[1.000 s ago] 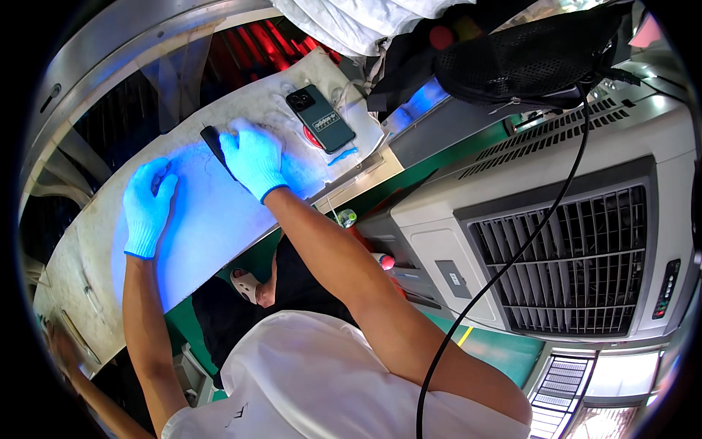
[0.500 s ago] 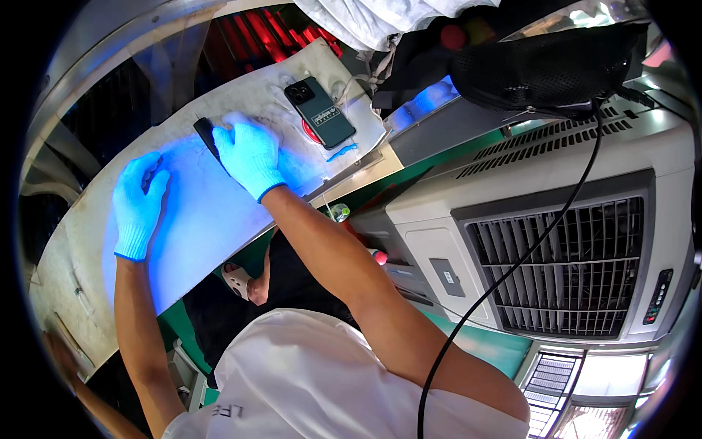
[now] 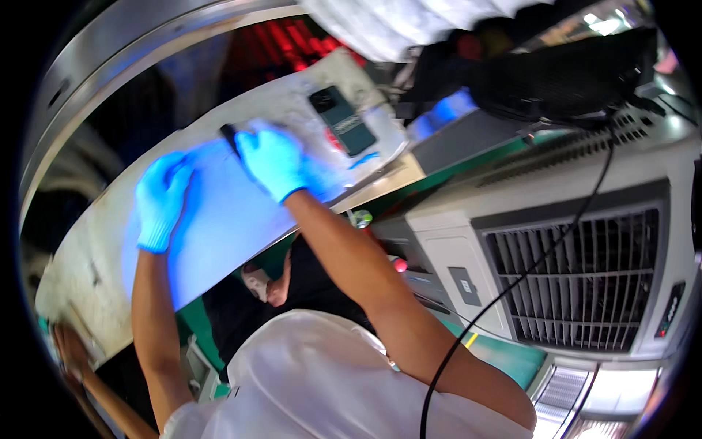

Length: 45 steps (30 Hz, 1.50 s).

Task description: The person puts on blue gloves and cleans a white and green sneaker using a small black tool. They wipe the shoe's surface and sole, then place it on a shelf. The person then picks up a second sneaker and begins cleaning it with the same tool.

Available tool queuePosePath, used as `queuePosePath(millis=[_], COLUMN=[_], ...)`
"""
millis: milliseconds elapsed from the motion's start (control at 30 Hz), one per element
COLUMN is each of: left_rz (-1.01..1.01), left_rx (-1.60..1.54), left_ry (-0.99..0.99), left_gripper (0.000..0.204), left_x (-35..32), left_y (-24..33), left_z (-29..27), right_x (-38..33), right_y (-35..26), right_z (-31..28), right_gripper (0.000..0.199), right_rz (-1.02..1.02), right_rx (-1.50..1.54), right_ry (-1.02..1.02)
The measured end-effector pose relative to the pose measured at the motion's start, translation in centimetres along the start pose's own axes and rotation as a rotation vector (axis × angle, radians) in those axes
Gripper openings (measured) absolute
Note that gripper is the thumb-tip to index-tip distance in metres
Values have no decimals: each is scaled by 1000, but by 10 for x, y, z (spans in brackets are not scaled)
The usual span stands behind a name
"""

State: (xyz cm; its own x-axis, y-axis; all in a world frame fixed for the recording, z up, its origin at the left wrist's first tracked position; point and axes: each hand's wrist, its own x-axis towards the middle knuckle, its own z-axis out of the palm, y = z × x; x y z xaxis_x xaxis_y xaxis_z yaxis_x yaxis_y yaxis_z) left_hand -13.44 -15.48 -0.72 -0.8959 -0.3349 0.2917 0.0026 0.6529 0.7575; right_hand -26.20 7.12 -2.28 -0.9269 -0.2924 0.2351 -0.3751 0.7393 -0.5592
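both hands wear blue gloves and lie on a pale sheet (image 3: pixel 219 219) spread over a worn white worktop (image 3: pixel 80 278). the left hand (image 3: pixel 161 201) rests flat near the sheet's left side, fingers together and pointing up the board, gripping nothing. the right hand (image 3: pixel 274 161) sits at the sheet's upper edge, fingers curled over a slim dark tool (image 3: pixel 229 137) whose tip pokes out just beyond the knuckles; whether it is pinched or only pressed down is hard to say, as the glove hides it. a dark phone (image 3: pixel 342 121) lies on the worktop just right of that hand, apart from it. the worktop's near edge runs diagonally from lower left to upper right; open sheet lies between the two hands. a grey vented machine (image 3: pixel 570 271) stands well off to the right, a black cable (image 3: pixel 512 285) crossing it.
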Motion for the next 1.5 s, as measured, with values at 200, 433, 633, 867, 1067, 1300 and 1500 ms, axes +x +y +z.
queuePosePath(millis=[200,433,633,867,1067,1300,1500], left_rz=[-22,20,11,504,509,242,479], left_rx=[-53,63,147,232,275,439,558], left_ry=[55,97,133,159,-57,-123,85], left_gripper=[27,23,36,61,52,51,33], left_x=[0,-4,-10,-28,-22,-37,-77], left_y=[3,3,10,33,22,45,39], left_z=[-6,-7,-14,-25,-16,-30,-21], right_x=[-1,-3,-52,-45,-31,-27,-16], right_y=[-6,-2,-32,-53,-37,-26,-12], right_z=[-9,-3,-12,-2,7,13,13], right_gripper=[41,52,58,50,29,31,36], right_rz=[10,-50,-286,-182,-67,-115,100], right_rx=[67,-46,-46,652,720,751,1080], right_ry=[-3,13,-34,-324,-231,-137,-156])
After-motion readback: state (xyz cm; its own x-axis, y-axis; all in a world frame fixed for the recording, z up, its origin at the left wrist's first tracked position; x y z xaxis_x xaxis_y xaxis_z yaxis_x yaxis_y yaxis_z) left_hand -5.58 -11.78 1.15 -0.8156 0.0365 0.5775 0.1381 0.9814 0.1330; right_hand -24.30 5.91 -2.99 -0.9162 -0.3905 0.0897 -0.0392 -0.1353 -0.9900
